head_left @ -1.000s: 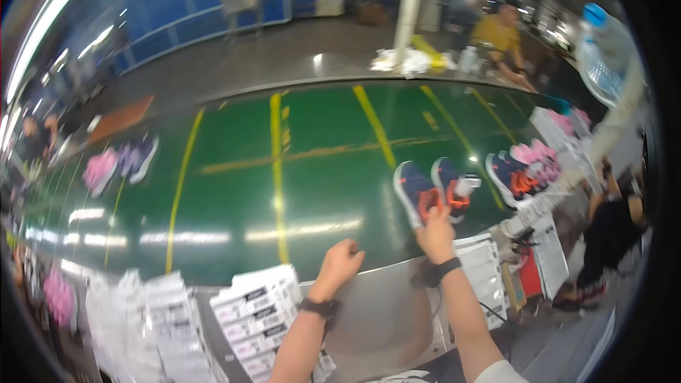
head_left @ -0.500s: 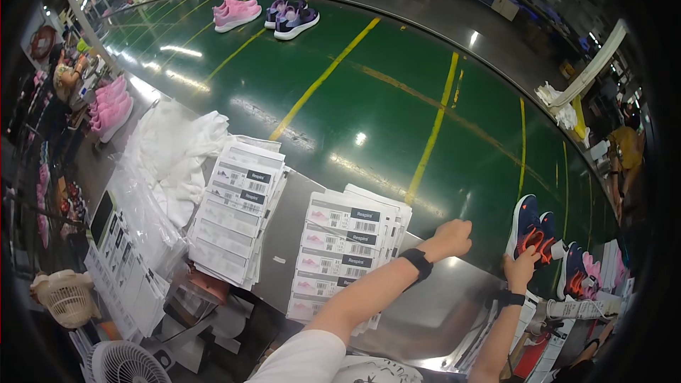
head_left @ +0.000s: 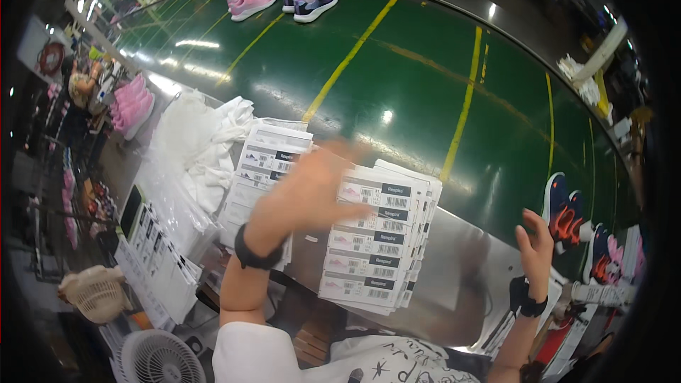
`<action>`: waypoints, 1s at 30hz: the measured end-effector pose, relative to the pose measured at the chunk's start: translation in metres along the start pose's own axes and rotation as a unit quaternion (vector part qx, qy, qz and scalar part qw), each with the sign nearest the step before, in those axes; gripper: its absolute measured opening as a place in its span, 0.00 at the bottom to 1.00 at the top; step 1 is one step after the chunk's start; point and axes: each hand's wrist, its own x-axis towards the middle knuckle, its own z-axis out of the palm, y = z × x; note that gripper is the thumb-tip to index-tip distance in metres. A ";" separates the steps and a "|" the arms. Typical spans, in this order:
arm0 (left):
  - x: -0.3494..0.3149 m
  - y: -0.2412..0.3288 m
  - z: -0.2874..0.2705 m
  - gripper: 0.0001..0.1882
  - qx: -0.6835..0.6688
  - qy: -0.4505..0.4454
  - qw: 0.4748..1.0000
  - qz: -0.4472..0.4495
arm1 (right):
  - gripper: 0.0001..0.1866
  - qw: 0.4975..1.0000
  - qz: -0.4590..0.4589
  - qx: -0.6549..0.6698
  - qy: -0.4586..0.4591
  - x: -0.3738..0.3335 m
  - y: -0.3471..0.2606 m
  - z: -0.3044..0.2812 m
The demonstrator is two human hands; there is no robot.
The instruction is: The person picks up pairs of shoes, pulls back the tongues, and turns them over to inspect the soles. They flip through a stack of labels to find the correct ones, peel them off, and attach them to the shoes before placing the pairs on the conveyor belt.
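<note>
1. Clear plastic bag (head_left: 181,202): white contents, possibly sheets; glare obscures.
2. Navy shoes (head_left: 562,213), one pair: orange trim; on the green belt (head_left: 404,57), near edge, toward right end.
3. White label stacks (head_left: 365,248): along belt's near edge.
4. Left hand (head_left: 301,195): spread, blurred, above stacks; previously curled, farther right.
5. Right hand (head_left: 537,248): open, beside shoes; previously on them.

Belt (head_left: 397,110) dk grn, yel stripes; R-side shoes (head_left: 562,214) navy/orange; ctr label sheets (head_left: 369,240) wht w/ blk, pink.
</note>
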 end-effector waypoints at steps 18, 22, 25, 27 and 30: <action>-0.094 -0.160 0.023 0.40 -0.584 0.229 0.764 -0.149 | 0.25 0.810 0.233 0.269 -0.466 -0.013 -0.192 0.349; -0.101 -0.162 0.023 0.40 -0.591 0.212 0.767 -0.133 | 0.27 0.880 0.064 0.224 -0.414 -0.023 -0.195 0.353; -0.094 -0.163 0.023 0.41 -0.506 0.207 0.819 -0.175 | 0.22 0.900 -0.029 0.238 -0.363 -0.028 -0.199 0.350; -0.094 -0.171 0.023 0.42 -0.570 0.186 0.783 -0.164 | 0.19 0.905 0.025 0.274 -0.325 -0.031 -0.213 0.326; -0.094 -0.170 0.024 0.43 -0.563 0.177 0.789 -0.171 | 0.17 0.919 0.001 0.293 -0.262 -0.023 -0.211 0.294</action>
